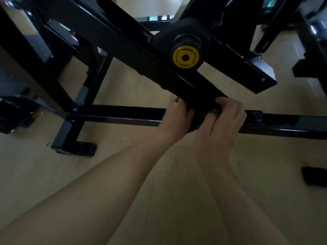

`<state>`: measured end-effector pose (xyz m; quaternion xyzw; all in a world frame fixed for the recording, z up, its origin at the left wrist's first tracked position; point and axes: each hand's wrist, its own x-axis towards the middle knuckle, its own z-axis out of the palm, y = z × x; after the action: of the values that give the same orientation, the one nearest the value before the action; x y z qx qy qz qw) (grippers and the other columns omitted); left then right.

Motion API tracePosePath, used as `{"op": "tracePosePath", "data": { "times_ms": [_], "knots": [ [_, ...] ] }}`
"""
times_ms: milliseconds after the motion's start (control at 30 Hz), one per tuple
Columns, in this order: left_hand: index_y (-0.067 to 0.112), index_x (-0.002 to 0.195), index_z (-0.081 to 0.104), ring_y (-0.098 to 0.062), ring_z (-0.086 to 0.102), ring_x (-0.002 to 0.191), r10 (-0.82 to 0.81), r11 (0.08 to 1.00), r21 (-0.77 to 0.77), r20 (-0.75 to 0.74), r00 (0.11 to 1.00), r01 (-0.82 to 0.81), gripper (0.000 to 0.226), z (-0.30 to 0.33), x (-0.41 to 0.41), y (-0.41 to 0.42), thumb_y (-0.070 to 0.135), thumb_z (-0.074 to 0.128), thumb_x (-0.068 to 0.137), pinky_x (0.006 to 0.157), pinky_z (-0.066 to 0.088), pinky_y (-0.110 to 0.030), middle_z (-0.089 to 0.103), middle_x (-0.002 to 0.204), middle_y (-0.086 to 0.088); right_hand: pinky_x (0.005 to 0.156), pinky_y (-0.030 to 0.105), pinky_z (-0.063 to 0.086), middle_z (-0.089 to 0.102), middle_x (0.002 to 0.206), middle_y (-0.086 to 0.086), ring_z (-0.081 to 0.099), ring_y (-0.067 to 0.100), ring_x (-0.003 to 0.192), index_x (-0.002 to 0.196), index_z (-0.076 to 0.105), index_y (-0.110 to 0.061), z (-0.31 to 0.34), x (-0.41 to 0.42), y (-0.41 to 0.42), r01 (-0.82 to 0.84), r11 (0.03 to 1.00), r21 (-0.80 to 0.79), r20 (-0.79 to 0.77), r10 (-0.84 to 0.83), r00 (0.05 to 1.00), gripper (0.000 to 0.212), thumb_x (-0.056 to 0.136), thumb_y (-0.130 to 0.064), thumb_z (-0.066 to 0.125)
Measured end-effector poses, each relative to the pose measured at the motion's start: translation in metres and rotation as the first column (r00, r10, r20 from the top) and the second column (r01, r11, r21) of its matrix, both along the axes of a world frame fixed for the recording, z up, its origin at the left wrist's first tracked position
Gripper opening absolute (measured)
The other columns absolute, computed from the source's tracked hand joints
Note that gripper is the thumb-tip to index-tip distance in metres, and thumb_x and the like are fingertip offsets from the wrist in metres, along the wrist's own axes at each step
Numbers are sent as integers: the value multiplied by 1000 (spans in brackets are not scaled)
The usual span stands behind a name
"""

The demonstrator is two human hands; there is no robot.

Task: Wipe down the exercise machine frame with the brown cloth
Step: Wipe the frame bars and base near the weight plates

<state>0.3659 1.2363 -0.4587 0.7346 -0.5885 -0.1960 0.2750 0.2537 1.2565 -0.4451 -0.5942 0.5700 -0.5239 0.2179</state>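
On the low black crossbar (123,114) of the frame, both hands (178,114) (224,121) curl their fingers around a dark, barely visible brown cloth (200,114), likely soft, light and best bunched against the stiff steel

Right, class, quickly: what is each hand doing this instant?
Left hand: on the dark cloth at the frame bar; grip cannot be told.
Right hand: fingers curled round the cloth.
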Motion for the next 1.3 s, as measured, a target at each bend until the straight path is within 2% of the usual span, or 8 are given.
{"op": "tracePosePath", "data": {
  "times_ms": [133, 267, 367, 467, 633, 800, 1000, 1300],
  "knots": [
    [9, 130, 56, -31, 52, 105, -68, 994, -68, 279, 958, 90, 29, -28, -13, -2, 23, 53, 104, 95, 44, -45, 59, 122, -15, 99, 35, 42, 53, 130, 19, 49, 28, 116, 126, 56, 3, -24, -27, 11, 27, 997, 77, -127, -17, 992, 42, 85, 1, 48],
    [17, 143, 46, -27, 48, 105, -172, 979, -41, 351, 920, 199, 40, -31, 9, -1, 30, 51, 105, 89, 48, -41, 59, 120, -13, 84, 53, 54, 58, 119, 23, 58, 35, 103, 118, 60, 2, -46, -23, 24, -90, 991, 97, -318, 117, 941, 39, 79, 2, 55],
    [20, 147, 40, -30, 50, 111, -232, 969, 31, 440, 868, 244, 60, -29, 26, 7, 30, 68, 95, 92, 50, -42, 52, 132, -14, 102, 48, 46, 61, 130, 22, 60, 39, 119, 128, 63, 0, -44, 5, 22, -269, 944, 190, -411, 326, 851, 46, 85, -16, 55],
    [14, 134, 48, -34, 53, 111, -154, 987, 24, 408, 900, 158, 64, -25, 54, 18, 22, 82, 80, 91, 53, -45, 49, 132, -17, 115, 49, 41, 58, 137, 15, 53, 32, 131, 133, 59, -4, -41, 27, 11, -400, 897, 187, -467, 439, 768, 48, 87, -11, 49],
    [21, 124, 50, -23, 60, 82, 11, 1000, 3, 309, 951, -12, 25, -16, 130, 42, 24, 57, 101, 64, 57, -39, 53, 117, -11, 125, 40, 25, 46, 150, 9, 39, 26, 143, 145, 45, -10, -33, 48, -6, -446, 828, 339, -495, 560, 664, 58, 89, -10, 61],
    [22, 123, 42, -36, 53, 109, 189, 972, 71, 321, 928, -222, 25, -12, 203, 73, 34, 50, 102, 78, 60, -54, 38, 128, -10, 130, 45, 5, 16, 170, 3, 6, 22, 158, 163, 14, -16, -44, 58, -17, -447, 759, 473, -675, 638, 370, 88, 90, -27, 61],
    [15, 126, 50, -34, 44, 124, 122, 991, 1, 433, 893, -136, 27, -23, 159, 48, 31, 52, 105, 104, 47, -50, 43, 135, -16, 127, 48, 18, 41, 150, 4, 33, 29, 144, 149, 33, -16, -41, 76, -20, -370, 813, 449, -710, 577, 405, 89, 72, -30, 76],
    [17, 134, 47, -38, 43, 129, -56, 998, 35, 448, 892, 45, 33, -26, 124, 40, 22, 56, 102, 104, 47, -49, 34, 150, -20, 125, 47, 19, 39, 148, 6, 33, 31, 142, 154, 26, -20, -24, 74, -28, -334, 758, 561, -700, 649, 299, 89, 79, -28, 73]
  ]
}}
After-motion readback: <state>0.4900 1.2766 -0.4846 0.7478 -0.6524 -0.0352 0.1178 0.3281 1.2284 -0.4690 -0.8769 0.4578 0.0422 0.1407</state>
